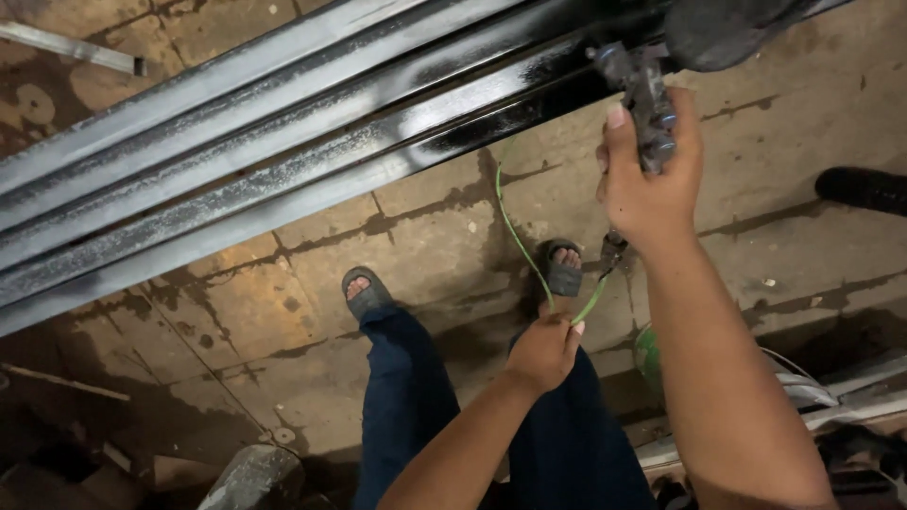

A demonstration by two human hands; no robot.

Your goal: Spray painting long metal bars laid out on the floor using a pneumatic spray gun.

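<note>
Spray gun (647,104) with perhaps paint-filled cup (727,28).

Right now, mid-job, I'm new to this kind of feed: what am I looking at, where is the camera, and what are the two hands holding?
There is one picture, taken from a camera on the person's head, looking straight down past their arms to their legs and feet. No machine is involved, just two bare hands.

The right hand is raised and gripped around a dark spray gun, its nozzle end up near the long metal bars. Those bars run slantwise across the top of the picture and look wet and glossy black, with paler speckled patches toward the left.

The left hand is lower and pinches a thin green hose, which loops up and back toward the gun's base.

Below is a stained tiled floor; the person wears dark trousers and sandals.
</note>
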